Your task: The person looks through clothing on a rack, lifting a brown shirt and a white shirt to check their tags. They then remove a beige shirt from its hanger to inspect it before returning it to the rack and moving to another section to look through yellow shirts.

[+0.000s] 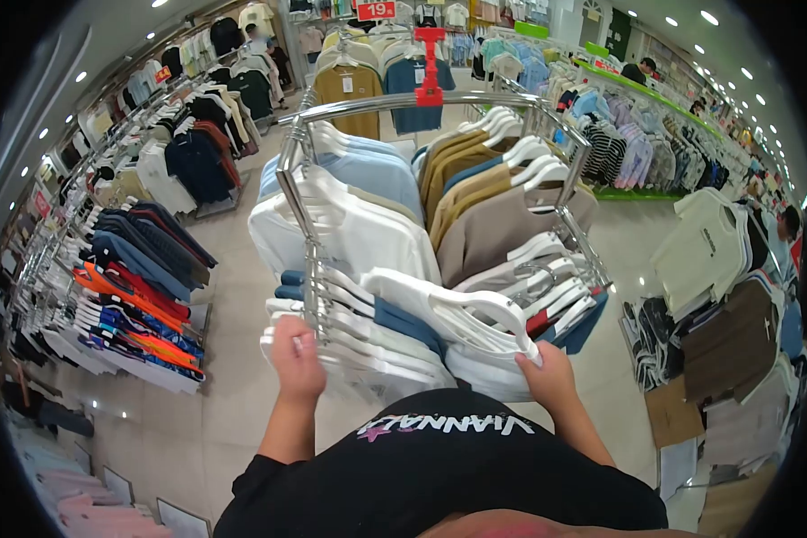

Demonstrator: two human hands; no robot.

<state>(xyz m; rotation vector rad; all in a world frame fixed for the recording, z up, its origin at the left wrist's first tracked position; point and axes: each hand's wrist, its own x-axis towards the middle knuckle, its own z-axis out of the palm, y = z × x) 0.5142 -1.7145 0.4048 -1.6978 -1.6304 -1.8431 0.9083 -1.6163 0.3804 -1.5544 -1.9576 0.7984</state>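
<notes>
My right hand (547, 370) is closed on the end of a bunch of white hangers (466, 314), which lie slanted across the near end of the garment rack (309, 224). My left hand (298, 360) is a fist at the rack's near left post, beside several white hangers; what it grips is hidden. White shirts (381, 235) and blue shirts (368, 175) hang on the rack's left side. Along its right side hang brown and taupe shirts (498, 235). White and blue garments (403, 336) on hangers are at the near end between my hands.
A red clip sign holder (429, 67) stands on the rack's far top bar. More racks of clothes (148, 269) line the left, with bright orange garments low down. At right are displayed shirts (704, 251), a cardboard box (677, 411) and a person (787, 224).
</notes>
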